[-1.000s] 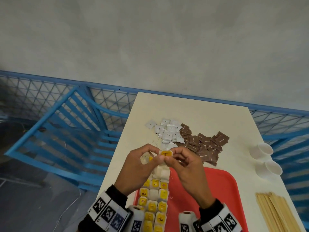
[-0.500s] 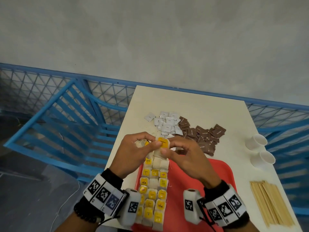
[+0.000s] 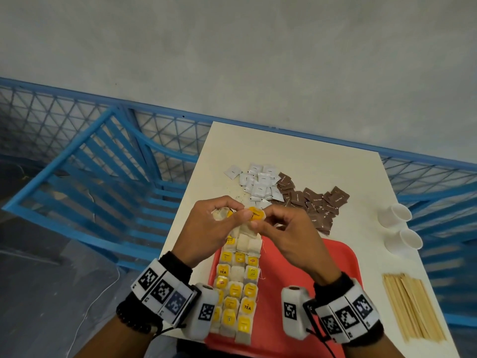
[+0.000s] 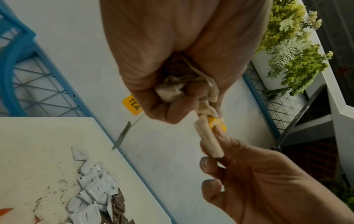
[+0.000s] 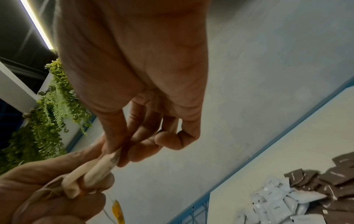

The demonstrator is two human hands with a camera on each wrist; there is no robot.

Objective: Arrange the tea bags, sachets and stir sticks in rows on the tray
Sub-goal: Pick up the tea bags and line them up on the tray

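Above the far end of the red tray point(image 3: 296, 264), both hands meet. My left hand point(image 3: 216, 228) grips a bunch of tea bags point(image 4: 170, 91) with tangled strings, and a yellow tag point(image 4: 133, 104) dangles from them. My right hand point(image 3: 281, 231) pinches one tea bag point(image 4: 208, 139) with a yellow tag point(image 3: 255, 214) at the edge of that bunch. Rows of tea bags point(image 3: 237, 288) with yellow tags fill the tray's left side. White sachets point(image 3: 258, 184) and brown sachets point(image 3: 315, 202) lie heaped on the table beyond. Wooden stir sticks point(image 3: 410, 303) lie at the right.
Two white paper cups point(image 3: 397, 215) lie on their sides near the table's right edge. Tea dust is scattered on the cream table point(image 3: 296, 151) by the sachets. A blue chair point(image 3: 103, 182) and blue mesh fence stand at the left and behind.
Both hands kept working the tea bag and its yellow tag between them over the tray's far end. The head view tilted down, so the table sits lower-nearer in frame.
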